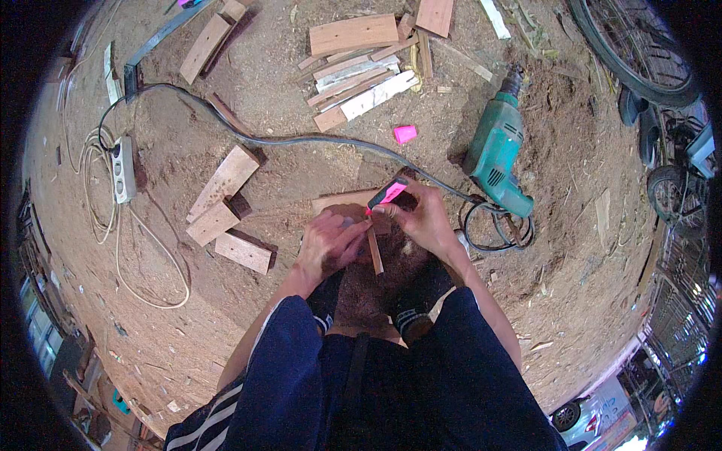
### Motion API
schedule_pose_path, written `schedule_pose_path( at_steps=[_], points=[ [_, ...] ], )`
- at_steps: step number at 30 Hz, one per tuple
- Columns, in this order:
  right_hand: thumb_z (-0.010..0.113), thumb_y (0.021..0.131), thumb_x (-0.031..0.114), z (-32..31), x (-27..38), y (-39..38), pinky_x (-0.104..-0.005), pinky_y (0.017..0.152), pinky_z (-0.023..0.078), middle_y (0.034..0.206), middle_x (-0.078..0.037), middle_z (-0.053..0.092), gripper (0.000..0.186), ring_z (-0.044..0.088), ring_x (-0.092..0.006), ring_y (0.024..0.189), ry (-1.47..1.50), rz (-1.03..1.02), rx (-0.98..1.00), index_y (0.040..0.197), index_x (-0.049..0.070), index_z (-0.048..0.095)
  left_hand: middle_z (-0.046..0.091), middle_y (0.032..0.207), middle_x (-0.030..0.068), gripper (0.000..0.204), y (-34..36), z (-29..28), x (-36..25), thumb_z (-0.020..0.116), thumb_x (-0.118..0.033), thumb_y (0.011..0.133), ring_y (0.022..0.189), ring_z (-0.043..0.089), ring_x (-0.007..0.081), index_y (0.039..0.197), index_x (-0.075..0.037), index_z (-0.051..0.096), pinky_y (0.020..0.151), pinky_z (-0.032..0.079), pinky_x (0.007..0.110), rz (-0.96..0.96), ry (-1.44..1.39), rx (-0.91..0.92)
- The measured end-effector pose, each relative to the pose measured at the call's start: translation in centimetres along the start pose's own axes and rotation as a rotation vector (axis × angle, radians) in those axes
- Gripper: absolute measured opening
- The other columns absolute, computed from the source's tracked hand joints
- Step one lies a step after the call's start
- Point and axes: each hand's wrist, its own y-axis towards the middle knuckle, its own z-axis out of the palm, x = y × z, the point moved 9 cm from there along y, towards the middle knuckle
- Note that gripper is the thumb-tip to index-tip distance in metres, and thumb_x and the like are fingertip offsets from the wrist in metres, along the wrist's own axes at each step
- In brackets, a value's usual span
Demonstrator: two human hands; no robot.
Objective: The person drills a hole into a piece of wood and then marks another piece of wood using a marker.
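Observation:
My right hand (427,222) is closed on a pink-and-black marker (389,195), its lower end at the top of a narrow wood strip (376,250). My left hand (327,240) has its fingers curled at the upper part of that strip, seemingly pinching it. A wooden board (337,201) lies on the ground beneath and behind both hands, partly hidden by them. Right of my hands, a teal power drill (492,150) lies on the dirt. A small pink piece (404,134) lies beyond my hands.
Wood offcuts (353,37) are piled at the back, with more boards (226,180) at left. A black cable (316,140) crosses the dirt near a white power strip (122,169) with coiled cord. Bicycle wheels (639,52) stand at right; part of a car (590,417) shows lower right.

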Motion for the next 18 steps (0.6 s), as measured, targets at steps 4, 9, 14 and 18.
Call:
schedule_pose_path(
  at_steps=[4, 9, 14, 18],
  points=[
    [0.087, 0.082, 0.017, -0.3, 0.6, -0.1, -0.0371, 0.068, 0.053, 0.085, -0.014, 0.074, 0.025, 0.063, -0.0204, 0.068, 0.029, -0.069, -0.031, 0.1, 0.002, 0.076, 0.068, 0.083, 0.005, 0.036, 0.1, -0.1, 0.0, 0.079, -0.009, 0.076, 0.075, 0.065, 0.0268, 0.111, -0.015, 0.075, 0.067, 0.055, 0.041, -0.004, -0.002, -0.015],
    [0.085, 0.082, 0.012, 0.0, 0.5, 0.0, -0.0366, 0.069, 0.053, 0.089, -0.014, 0.075, 0.023, 0.065, -0.0212, 0.07, 0.041, 0.04, 0.023, 0.102, 0.004, 0.077, 0.073, 0.09, 0.0052, 0.038, 0.2, -0.1, 0.1, 0.079, -0.006, 0.074, 0.076, 0.067, 0.0278, 0.112, -0.015, 0.075, 0.066, 0.055, 0.041, -0.027, -0.006, 0.036],
    [0.084, 0.083, 0.011, 0.0, 1.2, 0.0, -0.0374, 0.068, 0.053, 0.09, -0.013, 0.076, 0.02, 0.068, -0.023, 0.073, 0.031, -0.021, 0.018, 0.101, 0.006, 0.077, 0.062, 0.079, 0.0039, 0.036, 0.0, 0.0, 0.2, 0.079, -0.013, 0.077, 0.073, 0.061, 0.0268, 0.112, -0.017, 0.074, 0.065, 0.052, 0.04, -0.015, -0.002, -0.007],
    [0.084, 0.083, 0.013, -0.1, 1.5, 0.0, -0.0373, 0.066, 0.052, 0.088, -0.013, 0.076, 0.02, 0.067, -0.0227, 0.07, -0.022, -0.075, 0.0, 0.101, 0.006, 0.077, 0.062, 0.078, 0.0037, 0.033, 0.2, -0.2, 0.0, 0.078, -0.013, 0.078, 0.073, 0.061, 0.0267, 0.11, -0.016, 0.075, 0.065, 0.052, 0.041, -0.02, 0.006, 0.019]
  ],
)
